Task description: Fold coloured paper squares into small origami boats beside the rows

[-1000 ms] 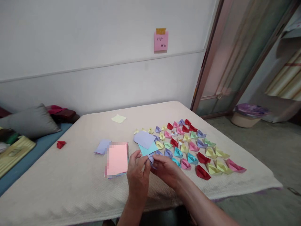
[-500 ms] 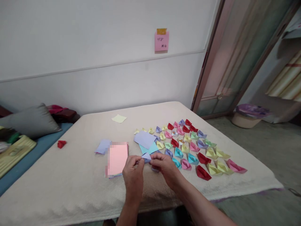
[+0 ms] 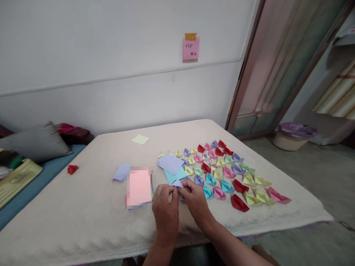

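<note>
Between my two hands is a small folded piece of lavender paper (image 3: 176,183), its pointed top showing above my fingers. My left hand (image 3: 165,207) pinches its left side with thumb and forefinger. On the other side, my right hand (image 3: 195,199) is closed on it, the fingertips of both hands almost meeting. Just beyond lie a lavender sheet (image 3: 170,163) and a turquoise sheet (image 3: 175,175) with a pointed corner. To the left of my left hand is a stack of pink-topped paper (image 3: 141,186). The lower part of the folded paper is hidden by my fingers.
Rows of folded paper boats (image 3: 227,186) in many colours cover the table's right side. Lavender papers (image 3: 122,172) lie left of the stack, a pale yellow sheet (image 3: 140,139) farther back, and a crumpled-looking red paper piece (image 3: 72,169) at far left. A white wall (image 3: 124,103) stands behind.
Both hands have shifted slightly right with the lavender paper, my left hand more so. My fingers have drawn closer together and cover more of it. The stack's right edge is more exposed.
</note>
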Demonstrator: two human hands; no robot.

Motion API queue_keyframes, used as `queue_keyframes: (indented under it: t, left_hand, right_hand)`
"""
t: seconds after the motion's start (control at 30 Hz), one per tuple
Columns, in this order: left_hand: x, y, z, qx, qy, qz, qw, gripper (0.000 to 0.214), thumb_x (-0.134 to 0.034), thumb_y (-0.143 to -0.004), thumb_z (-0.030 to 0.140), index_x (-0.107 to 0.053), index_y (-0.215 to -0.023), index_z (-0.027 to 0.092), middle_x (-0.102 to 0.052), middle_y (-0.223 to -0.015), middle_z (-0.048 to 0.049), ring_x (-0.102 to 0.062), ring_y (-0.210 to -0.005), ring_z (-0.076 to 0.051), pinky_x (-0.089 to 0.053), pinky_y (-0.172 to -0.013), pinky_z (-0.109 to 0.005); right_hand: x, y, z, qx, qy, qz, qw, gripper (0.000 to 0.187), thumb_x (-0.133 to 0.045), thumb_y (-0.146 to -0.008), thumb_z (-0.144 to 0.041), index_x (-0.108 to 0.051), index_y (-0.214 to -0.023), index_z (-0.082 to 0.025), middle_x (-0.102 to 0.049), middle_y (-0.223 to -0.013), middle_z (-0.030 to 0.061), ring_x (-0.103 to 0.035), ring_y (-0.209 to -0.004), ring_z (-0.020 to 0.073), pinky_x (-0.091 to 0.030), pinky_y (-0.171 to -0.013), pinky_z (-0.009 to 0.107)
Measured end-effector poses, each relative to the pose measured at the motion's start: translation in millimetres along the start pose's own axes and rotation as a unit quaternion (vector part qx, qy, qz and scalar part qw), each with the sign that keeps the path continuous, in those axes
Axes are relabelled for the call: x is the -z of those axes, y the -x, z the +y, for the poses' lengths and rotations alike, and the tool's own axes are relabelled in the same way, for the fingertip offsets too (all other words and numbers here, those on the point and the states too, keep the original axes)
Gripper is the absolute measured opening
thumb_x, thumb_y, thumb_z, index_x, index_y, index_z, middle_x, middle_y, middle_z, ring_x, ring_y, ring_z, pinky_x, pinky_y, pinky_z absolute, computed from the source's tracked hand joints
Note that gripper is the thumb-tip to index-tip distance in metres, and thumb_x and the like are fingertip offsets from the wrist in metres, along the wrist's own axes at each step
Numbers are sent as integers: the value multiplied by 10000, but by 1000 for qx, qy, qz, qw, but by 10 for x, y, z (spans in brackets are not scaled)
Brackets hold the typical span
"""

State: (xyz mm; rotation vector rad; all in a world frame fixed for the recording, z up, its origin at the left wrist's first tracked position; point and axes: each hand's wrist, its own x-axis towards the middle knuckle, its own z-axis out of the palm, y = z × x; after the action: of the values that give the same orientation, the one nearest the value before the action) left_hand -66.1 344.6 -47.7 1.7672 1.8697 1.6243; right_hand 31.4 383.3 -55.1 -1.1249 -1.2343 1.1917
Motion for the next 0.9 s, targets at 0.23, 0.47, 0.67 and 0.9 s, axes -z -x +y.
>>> queue_keyframes:
  t: [0.23, 0.47, 0.67, 0.9]
  left_hand:
    - [-31, 52, 10, -54, -49, -5, 997, 134, -529, -845, 146, -615, -769, 216, -609, -783, -43, -551, -796, -213, -407, -762, -340]
    - [-65, 65, 14, -3, 4, 5, 1000, 116, -558, -825, 155, -652, -804, 220, -598, -983, -70, -564, -946, -224, -425, -844, -361]
    - [-65, 23, 13, 56, 46, -7, 997, 106, -578, -802, 196, -665, -742, 210, -601, -1090, -78, -561, -1048, -239, -421, -902, -368]
    - [-36, -28, 12, 109, 105, -21, 988, 147, -554, -797, 218, -633, -676, 191, -628, -1046, -81, -566, -1041, -238, -418, -895, -358]
  right_hand:
    - [3, 1, 13, -31, -67, -11, 997, 103, -536, -645, -132, -554, -583, -212, -474, -559, -44, -395, -546, 133, -288, -535, 273]
    - [-6, -7, -1, -45, -128, -22, 990, 65, -542, -630, -153, -580, -648, -204, -518, -597, -35, -407, -551, 128, -309, -531, 262]
    - [-2, 4, -48, -33, -124, -30, 991, 66, -525, -637, -156, -581, -654, -186, -512, -604, -35, -407, -558, 120, -320, -530, 241]
    - [29, -45, -31, -64, -134, -44, 988, 90, -542, -617, -168, -592, -691, -171, -474, -503, -67, -383, -476, 94, -302, -481, 215]
